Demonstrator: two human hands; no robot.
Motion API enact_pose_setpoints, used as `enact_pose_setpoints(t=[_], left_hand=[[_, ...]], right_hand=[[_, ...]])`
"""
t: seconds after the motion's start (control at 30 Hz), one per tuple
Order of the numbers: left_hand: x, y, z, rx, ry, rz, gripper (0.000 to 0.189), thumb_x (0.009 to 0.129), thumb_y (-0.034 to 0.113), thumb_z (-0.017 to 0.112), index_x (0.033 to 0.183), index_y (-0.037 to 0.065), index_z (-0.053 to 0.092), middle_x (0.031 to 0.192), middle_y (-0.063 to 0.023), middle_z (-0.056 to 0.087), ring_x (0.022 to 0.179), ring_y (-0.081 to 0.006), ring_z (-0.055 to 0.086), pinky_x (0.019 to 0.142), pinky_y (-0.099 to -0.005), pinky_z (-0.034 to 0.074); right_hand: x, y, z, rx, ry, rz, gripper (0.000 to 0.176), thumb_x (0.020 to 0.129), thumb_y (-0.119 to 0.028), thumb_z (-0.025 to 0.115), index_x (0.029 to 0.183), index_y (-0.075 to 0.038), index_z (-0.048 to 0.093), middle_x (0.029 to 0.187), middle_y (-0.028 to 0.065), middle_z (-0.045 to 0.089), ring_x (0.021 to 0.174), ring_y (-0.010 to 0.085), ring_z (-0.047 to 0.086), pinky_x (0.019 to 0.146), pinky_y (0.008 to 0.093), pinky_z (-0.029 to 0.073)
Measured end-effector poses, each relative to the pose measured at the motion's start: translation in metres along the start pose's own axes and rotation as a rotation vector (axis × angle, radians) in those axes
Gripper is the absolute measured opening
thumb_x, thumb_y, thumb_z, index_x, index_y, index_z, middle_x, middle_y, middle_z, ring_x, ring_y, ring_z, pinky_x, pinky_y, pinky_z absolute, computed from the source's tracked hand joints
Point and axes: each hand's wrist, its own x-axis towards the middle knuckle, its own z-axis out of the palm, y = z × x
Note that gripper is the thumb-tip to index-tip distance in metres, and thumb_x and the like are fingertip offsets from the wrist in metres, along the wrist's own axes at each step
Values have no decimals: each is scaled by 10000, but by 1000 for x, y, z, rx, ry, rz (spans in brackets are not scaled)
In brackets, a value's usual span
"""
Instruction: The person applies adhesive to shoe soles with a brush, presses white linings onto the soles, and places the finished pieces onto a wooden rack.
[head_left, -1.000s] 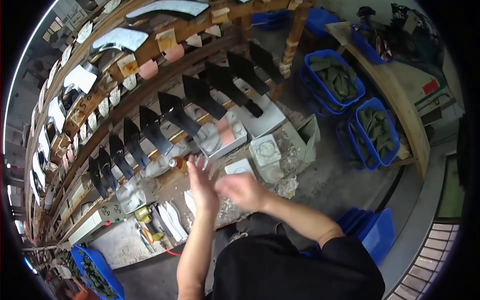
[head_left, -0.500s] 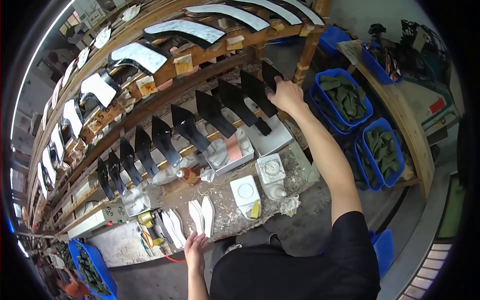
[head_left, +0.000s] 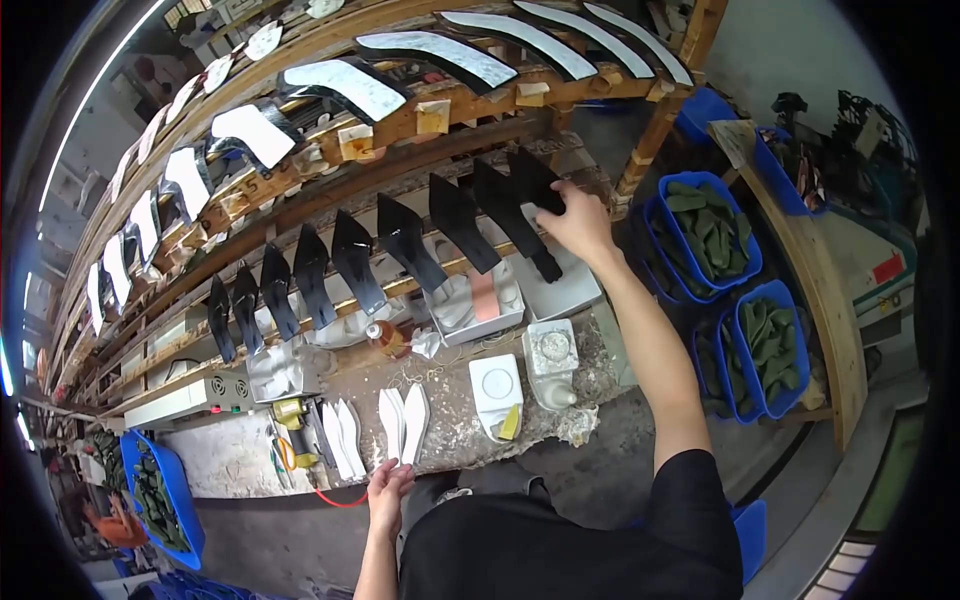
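Note:
My right hand (head_left: 577, 222) reaches to the far end of the rack, thumb and fingers closed on the edge of the last black pointed shoe sole (head_left: 533, 178). Beside it, several more black pointed soles (head_left: 455, 225) lean in a row along the wooden rail. Below that hand is a white box (head_left: 565, 290), with a dark strip hanging over it. My left hand (head_left: 388, 490) is low at the bench's front edge, empty with fingers loosely apart. Its fingertips come right up to the lower ends of white insoles (head_left: 403, 425); another group of white insoles (head_left: 345, 440) lies to their left.
Two white containers (head_left: 497, 392) (head_left: 552, 350) stand on the stained bench (head_left: 450, 450), near an amber bottle (head_left: 388, 338) and a yellow tool (head_left: 290, 413). Blue baskets (head_left: 745, 235) of green pieces are at right. An upper shelf carries white-topped black pieces (head_left: 435, 58).
The view has shifted, so the rack sits further right and lower. My right hand stays at the end sole, now slightly lower in view. My left hand remains by the insoles.

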Motion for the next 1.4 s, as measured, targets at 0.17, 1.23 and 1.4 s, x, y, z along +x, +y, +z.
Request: enact_pose_setpoints(t=[0.17, 1.23, 1.4], left_hand=[[-6, -18, -11, 3, 9, -10, 411, 999, 45, 589, 1400, -29, 537, 1201, -169, 707, 996, -204, 696, 861, -290, 556], [37, -33, -230, -239, 144, 38, 385, 986, 72, 591, 1363, -6, 570, 1164, -152, 708, 922, -189, 694, 809, -280, 557], [44, -25, -249, -237, 132, 40, 399, 966, 39, 564, 1361, -14, 577, 1162, -151, 715, 936, -187, 699, 818, -280, 565]], right_hand=[[0, -32, -2, 215, -117, 16, 548, 830, -322, 751, 1249, 24, 680, 1084, 218, 756, 969, 377, 730, 834, 419, 575], [-11, -160, 77, 480, -378, -67, 739, 785, -299, 853, 1394, -3, 557, 1204, 194, 696, 1019, 305, 699, 874, 361, 556], [-24, -199, 97, -329, -230, -226, 803, 728, -380, 873, 1371, 4, 583, 1170, 219, 718, 1008, 375, 714, 894, 394, 566]])
